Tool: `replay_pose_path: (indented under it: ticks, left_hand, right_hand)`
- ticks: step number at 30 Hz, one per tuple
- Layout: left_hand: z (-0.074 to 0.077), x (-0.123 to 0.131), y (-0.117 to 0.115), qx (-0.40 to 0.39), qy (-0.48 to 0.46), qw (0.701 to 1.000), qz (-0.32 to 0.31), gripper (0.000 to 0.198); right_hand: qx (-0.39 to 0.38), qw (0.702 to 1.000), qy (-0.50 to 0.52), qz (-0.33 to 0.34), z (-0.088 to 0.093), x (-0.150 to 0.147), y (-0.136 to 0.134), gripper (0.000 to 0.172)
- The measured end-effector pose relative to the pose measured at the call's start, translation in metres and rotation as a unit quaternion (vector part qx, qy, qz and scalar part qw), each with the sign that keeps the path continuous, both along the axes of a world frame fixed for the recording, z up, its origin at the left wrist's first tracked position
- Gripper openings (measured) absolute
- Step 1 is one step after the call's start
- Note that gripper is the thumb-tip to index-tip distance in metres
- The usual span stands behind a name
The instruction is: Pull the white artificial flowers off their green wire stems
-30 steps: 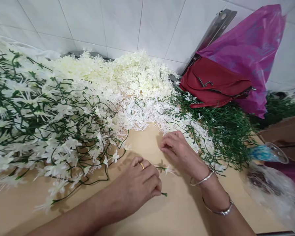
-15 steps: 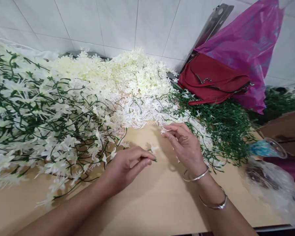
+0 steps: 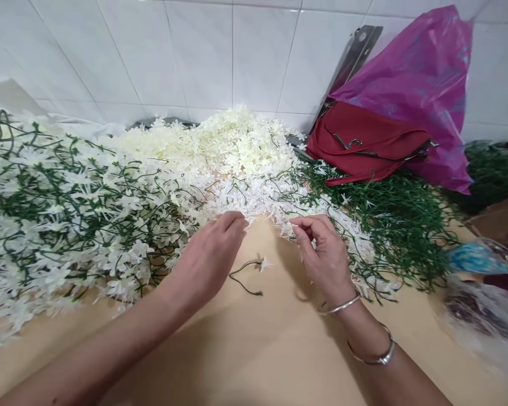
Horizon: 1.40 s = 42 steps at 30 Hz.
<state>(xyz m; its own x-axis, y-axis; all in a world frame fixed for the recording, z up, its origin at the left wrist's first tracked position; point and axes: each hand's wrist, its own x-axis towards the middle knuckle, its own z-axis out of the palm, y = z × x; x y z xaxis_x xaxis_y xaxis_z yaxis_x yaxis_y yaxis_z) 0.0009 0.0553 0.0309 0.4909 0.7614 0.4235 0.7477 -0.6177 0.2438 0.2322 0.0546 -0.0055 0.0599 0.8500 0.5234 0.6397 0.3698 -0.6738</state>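
My left hand [image 3: 209, 256] reaches forward to the near edge of the loose white flower heads [image 3: 245, 197], fingers together and curled at the tips; what they pinch is hidden. A thin green stem with one small white flower [image 3: 249, 270] hangs or lies just right of that hand. My right hand [image 3: 322, 251] is raised with thumb and fingers pinched on a small white flower piece at the pile's edge. Two metal bangles circle the right wrist.
A big heap of finished white-flowered green stems [image 3: 59, 208] covers the left of the tan table [image 3: 258, 349]. Bare green stems [image 3: 398, 220] lie at right. A red bag [image 3: 364, 144] and purple plastic bag [image 3: 423, 84] lean on the tiled wall. A clear bag [image 3: 478, 316] sits far right.
My left hand moved forward and up from the table to the flower pile. The stem with its flower now trails beside it. My right hand stayed pinched near the pile's edge.
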Motion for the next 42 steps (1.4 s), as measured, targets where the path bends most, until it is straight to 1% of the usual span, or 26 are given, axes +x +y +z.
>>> replay_pose_path:
  ticks: [2,3,5,7,11,14,18,20,21,22,23,24,25,26,27,29,31,33,34,35,36,38,40,42]
  left_hand:
    - [0.012,0.009,0.022,-0.028,0.091,0.995,0.042,0.027]
    - [0.015,0.015,0.032,-0.042,0.13,0.989,0.059,0.028]
    - [0.015,0.024,0.05,-0.068,0.17,0.977,0.11,0.029]
    - [0.01,0.03,0.06,-0.083,0.176,0.972,0.128,0.028]
    - [0.003,0.027,0.065,-0.083,0.177,0.971,0.138,0.026]
    - [0.002,0.021,0.062,-0.081,0.175,0.971,0.139,0.023]
    - [0.002,0.015,0.062,-0.069,0.169,0.974,0.137,0.022]
    - [0.001,0.012,0.06,-0.051,0.15,0.977,0.139,0.024]
    - [0.001,0.011,0.058,-0.039,0.118,0.983,0.137,0.024]
    - [0.001,0.011,0.055,-0.03,0.067,0.989,0.128,0.024]
    - [0.002,0.011,0.051,-0.03,-0.002,0.993,0.114,0.022]
    - [0.002,0.011,0.046,-0.043,-0.087,0.99,0.097,0.018]
    - [0.003,0.013,0.041,-0.074,-0.177,0.978,0.079,0.014]
    - [0.003,0.015,0.035,-0.125,-0.261,0.955,0.068,0.011]
    - [0.003,0.018,0.029,-0.185,-0.339,0.921,0.058,0.013]
    - [0.0,0.025,0.018,-0.3,-0.458,0.836,0.032,0.021]
    - [-0.005,0.031,0.01,-0.386,-0.545,0.744,0.01,0.027]
    - [-0.011,0.036,0.005,-0.445,-0.601,0.664,0.005,0.032]
    - [-0.013,0.037,0.003,-0.468,-0.616,0.634,0.004,0.033]
    - [-0.015,0.038,0.002,-0.485,-0.624,0.613,0.003,0.034]
    - [-0.016,0.039,0.001,-0.496,-0.627,0.6,0.0,0.034]
    - [-0.017,0.04,-0.001,-0.504,-0.627,0.594,-0.014,0.032]
    - [-0.018,0.04,-0.002,-0.496,-0.622,0.605,-0.027,0.027]
    - [-0.021,0.04,-0.002,-0.48,-0.618,0.622,-0.032,0.023]
  right_hand:
    - [0.01,1.0,-0.002,0.011,-0.002,-0.001,0.0,0.017]
    - [0.018,1.0,-0.003,0.016,-0.002,-0.001,0.0,0.017]
    - [0.026,0.999,-0.002,0.022,-0.003,-0.002,0.001,0.016]
    - [0.026,0.999,0.006,0.023,-0.004,-0.002,0.002,0.016]
    - [0.016,0.999,0.026,0.027,-0.003,-0.003,0.001,0.015]
    - [0.017,0.998,0.035,0.04,0.001,-0.005,-0.003,0.013]
    - [0.037,0.998,0.037,0.047,0.007,-0.007,-0.007,0.013]
    - [0.045,0.997,0.048,0.041,0.007,-0.008,-0.008,0.012]
    - [0.045,0.996,0.06,0.038,0.007,-0.008,-0.008,0.011]
    - [0.04,0.995,0.08,0.039,0.007,-0.008,-0.008,0.009]
    - [0.03,0.993,0.109,0.044,0.008,-0.009,-0.008,0.007]
    - [0.018,0.988,0.146,0.055,0.008,-0.01,-0.009,0.004]
    - [0.002,0.979,0.189,0.071,0.009,-0.011,-0.009,0.003]
    - [-0.014,0.968,0.233,0.089,0.011,-0.012,-0.01,0.005]
    - [-0.028,0.956,0.272,0.105,0.013,-0.014,-0.012,0.007]
    - [-0.044,0.94,0.315,0.126,0.018,-0.016,-0.014,0.009]
    - [-0.044,0.937,0.32,0.131,0.021,-0.017,-0.017,0.008]
    - [-0.04,0.939,0.315,0.128,0.023,-0.017,-0.018,0.008]
    - [-0.039,0.94,0.313,0.127,0.023,-0.017,-0.019,0.007]
    - [-0.04,0.941,0.311,0.127,0.023,-0.017,-0.019,0.007]
    - [-0.039,0.943,0.305,0.128,0.022,-0.018,-0.019,0.007]
    - [-0.033,0.949,0.286,0.127,0.02,-0.019,-0.02,0.007]
    - [-0.024,0.958,0.26,0.122,0.017,-0.02,-0.02,0.01]
    - [-0.013,0.965,0.234,0.117,0.015,-0.021,-0.021,0.013]
